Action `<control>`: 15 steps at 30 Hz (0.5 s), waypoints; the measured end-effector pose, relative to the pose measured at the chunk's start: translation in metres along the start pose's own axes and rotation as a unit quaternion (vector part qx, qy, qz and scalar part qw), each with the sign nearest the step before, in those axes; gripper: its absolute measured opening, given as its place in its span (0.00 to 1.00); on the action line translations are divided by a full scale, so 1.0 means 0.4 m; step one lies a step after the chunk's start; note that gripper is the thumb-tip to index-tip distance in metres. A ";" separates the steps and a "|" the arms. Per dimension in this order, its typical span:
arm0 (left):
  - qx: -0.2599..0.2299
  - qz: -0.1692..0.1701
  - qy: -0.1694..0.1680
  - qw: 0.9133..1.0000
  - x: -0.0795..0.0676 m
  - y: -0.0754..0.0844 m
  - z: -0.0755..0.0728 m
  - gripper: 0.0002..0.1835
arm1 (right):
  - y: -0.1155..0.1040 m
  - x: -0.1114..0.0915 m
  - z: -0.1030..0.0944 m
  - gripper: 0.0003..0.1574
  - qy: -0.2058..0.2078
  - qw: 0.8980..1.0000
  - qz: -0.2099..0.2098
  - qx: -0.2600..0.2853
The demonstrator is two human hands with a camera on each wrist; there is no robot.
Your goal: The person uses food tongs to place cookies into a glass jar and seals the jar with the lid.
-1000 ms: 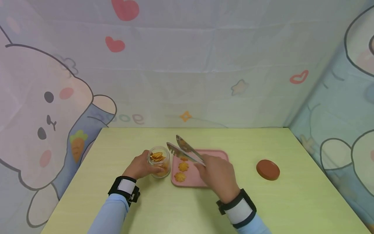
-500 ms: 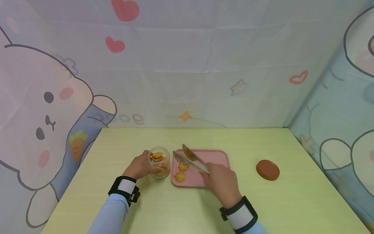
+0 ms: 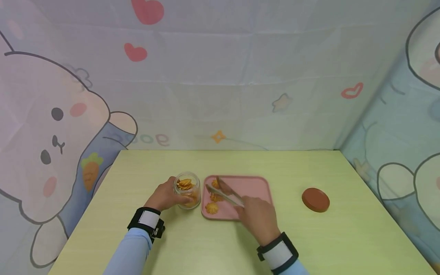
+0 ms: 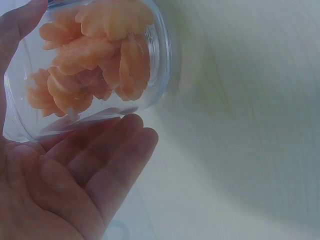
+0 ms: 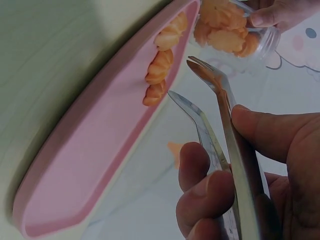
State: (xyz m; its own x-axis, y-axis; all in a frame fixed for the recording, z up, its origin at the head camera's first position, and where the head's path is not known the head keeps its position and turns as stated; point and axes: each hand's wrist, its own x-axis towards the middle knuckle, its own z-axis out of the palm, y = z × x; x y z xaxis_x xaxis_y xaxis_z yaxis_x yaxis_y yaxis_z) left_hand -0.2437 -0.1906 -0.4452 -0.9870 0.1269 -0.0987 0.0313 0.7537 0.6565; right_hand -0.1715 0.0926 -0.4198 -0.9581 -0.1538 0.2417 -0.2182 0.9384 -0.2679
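My left hand point(image 3: 167, 195) holds an open glass jar point(image 3: 193, 199) standing left of the tray. Flower-shaped cookies point(image 4: 90, 55) fill much of it, seen through the glass in the left wrist view. With my right hand point(image 3: 258, 218) I grip metal tongs point(image 3: 229, 195) over the left part of a pink tray point(image 3: 252, 184). Their tips are spread, and the right wrist view shows nothing between them. Along the tray's left side lie three cookies in a row, the nearest cookie point(image 3: 211, 208) in plain sight and the others partly behind the tongs.
A round brown lid point(image 3: 315, 199) lies on the pale yellow table point(image 3: 343, 236), right of the tray. Behind the table hangs a printed cloth point(image 3: 220, 76) with hearts and cartoon figures.
My right hand has brought the tongs from beside the jar's mouth, right and down to over the tray's cookies. My left hand and the jar have stayed in place.
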 end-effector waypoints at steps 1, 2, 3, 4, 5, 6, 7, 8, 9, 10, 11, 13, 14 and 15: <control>0.000 0.000 0.000 1.000 0.000 0.000 0.000 0.51 | 0.001 0.000 0.004 0.16 -0.001 1.000 0.000 -0.001; 0.000 0.000 -0.001 1.000 0.000 0.000 0.000 0.51 | 0.001 0.001 0.007 0.16 -0.001 1.000 0.000 -0.001; -0.001 0.000 -0.001 1.000 0.000 -0.001 0.001 0.50 | 0.001 0.001 0.010 0.16 -0.001 1.000 0.000 -0.002; -0.002 -0.002 -0.001 1.000 0.000 -0.001 0.001 0.50 | 0.001 0.002 0.012 0.16 0.000 1.000 0.001 -0.003; -0.003 -0.002 -0.001 1.000 0.001 -0.001 0.001 0.50 | 0.001 0.003 0.014 0.16 0.000 1.000 0.002 -0.005; -0.003 -0.003 -0.001 1.000 0.001 -0.001 0.002 0.50 | 0.001 0.003 0.016 0.16 0.000 1.000 0.003 -0.007; -0.003 -0.004 -0.001 1.000 0.001 -0.001 0.002 0.50 | 0.001 0.004 0.018 0.16 -0.001 1.000 0.005 -0.009; -0.003 -0.005 -0.001 1.000 0.001 0.000 0.001 0.50 | 0.001 0.005 0.019 0.16 -0.004 1.000 0.007 -0.011; -0.004 -0.006 -0.001 1.000 0.000 0.001 0.001 0.50 | 0.001 0.006 0.020 0.16 -0.008 1.000 0.010 -0.013; -0.004 -0.007 -0.001 1.000 0.000 0.002 0.001 0.50 | 0.000 0.007 0.022 0.17 -0.013 1.000 0.013 -0.014; -0.004 -0.008 -0.001 1.000 -0.001 0.003 0.000 0.50 | 0.001 0.007 0.024 0.17 -0.019 1.000 0.015 -0.014; -0.004 -0.010 -0.001 1.000 -0.002 0.006 0.000 0.50 | 0.002 0.009 0.029 0.17 -0.031 0.999 0.019 -0.013; -0.004 -0.010 -0.001 1.000 -0.003 0.007 0.000 0.50 | 0.002 0.010 0.031 0.17 -0.037 0.999 0.022 -0.013; -0.004 -0.010 -0.001 1.000 -0.003 0.008 0.000 0.49 | 0.002 0.010 0.033 0.17 -0.040 0.999 0.023 -0.012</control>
State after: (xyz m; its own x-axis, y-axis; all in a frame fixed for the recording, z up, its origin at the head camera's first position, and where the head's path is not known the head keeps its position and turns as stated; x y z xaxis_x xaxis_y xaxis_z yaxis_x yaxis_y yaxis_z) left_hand -0.2424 -0.1882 -0.4431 -0.9872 0.1131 -0.1122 0.0110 0.7511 0.6601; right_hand -0.1782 0.0888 -0.4314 -0.9789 -0.1343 0.1539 -0.1705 0.9522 -0.2535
